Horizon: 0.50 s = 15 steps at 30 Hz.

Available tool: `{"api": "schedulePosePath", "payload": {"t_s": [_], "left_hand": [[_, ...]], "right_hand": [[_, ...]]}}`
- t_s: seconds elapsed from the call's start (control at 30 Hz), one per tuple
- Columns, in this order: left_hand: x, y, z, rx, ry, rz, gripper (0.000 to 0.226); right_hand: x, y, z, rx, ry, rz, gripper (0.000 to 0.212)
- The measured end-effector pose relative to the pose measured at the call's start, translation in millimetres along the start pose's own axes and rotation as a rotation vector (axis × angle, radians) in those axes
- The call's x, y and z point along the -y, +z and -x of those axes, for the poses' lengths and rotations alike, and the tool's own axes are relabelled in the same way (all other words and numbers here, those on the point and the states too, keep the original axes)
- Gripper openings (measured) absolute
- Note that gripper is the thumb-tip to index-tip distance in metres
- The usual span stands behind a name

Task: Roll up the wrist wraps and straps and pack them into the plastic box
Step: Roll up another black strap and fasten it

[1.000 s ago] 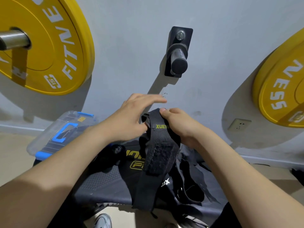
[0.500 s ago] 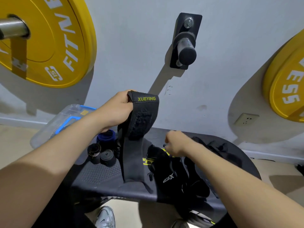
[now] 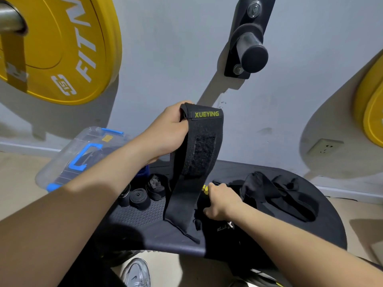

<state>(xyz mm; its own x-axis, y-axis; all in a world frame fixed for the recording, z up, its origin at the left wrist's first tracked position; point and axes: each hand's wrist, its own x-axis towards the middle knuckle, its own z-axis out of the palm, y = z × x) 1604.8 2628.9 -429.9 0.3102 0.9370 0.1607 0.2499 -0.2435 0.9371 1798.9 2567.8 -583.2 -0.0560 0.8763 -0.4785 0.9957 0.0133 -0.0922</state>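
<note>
Rolled wraps (image 3: 139,198) right of box (image 3: 68,160).

I face a pale grey wall (image 3: 165,59). A yellow plate (image 3: 62,48) hangs on a steel bar (image 3: 10,19) to my left, a second plate (image 3: 373,110) to my right, and a black peg (image 3: 250,50) between them. A socket (image 3: 324,146) sits low, above white skirting (image 3: 352,192). The floor (image 3: 16,183) is beige and my worktop (image 3: 141,216) is dark and dotted

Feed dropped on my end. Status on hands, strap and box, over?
Left hand grips black XUEYING velcro strap, hanging unrolled. Right hand grips loose black wrap on dark bench. Clear plastic box with blue latches behind left forearm.
</note>
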Motion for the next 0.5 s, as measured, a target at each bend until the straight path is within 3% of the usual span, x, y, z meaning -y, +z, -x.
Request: {"api": "schedulePosePath", "payload": {"t_s": [0.1,0.27,0.37,0.43,0.5], "left_hand": [[-7.7,4.5,-3.4,-0.082,0.124,0.05,0.012],[-20.0,20.2,-6.3,-0.197,0.173,0.135,0.018],[-23.7,27.9,-6.1,-0.168,0.159,0.174,0.016],[-25.4,31.1,-5.0,-0.148,0.153,0.181,0.02],[-26.4,34.3,-4.2,-0.122,0.144,0.165,0.017]], "right_hand": [[-1.6,-20.0,-0.4,-0.013,-0.056,0.038,0.043],[-9.8,-67.8,18.6,0.035,-0.062,-0.039,0.061],[-25.5,-76.1,25.5,-0.112,-0.082,-0.28,0.024],[-33.5,-80.4,31.8,-0.129,-0.107,-0.362,0.03],[-41.8,-85.0,39.2,-0.112,-0.141,-0.383,0.02]]}}
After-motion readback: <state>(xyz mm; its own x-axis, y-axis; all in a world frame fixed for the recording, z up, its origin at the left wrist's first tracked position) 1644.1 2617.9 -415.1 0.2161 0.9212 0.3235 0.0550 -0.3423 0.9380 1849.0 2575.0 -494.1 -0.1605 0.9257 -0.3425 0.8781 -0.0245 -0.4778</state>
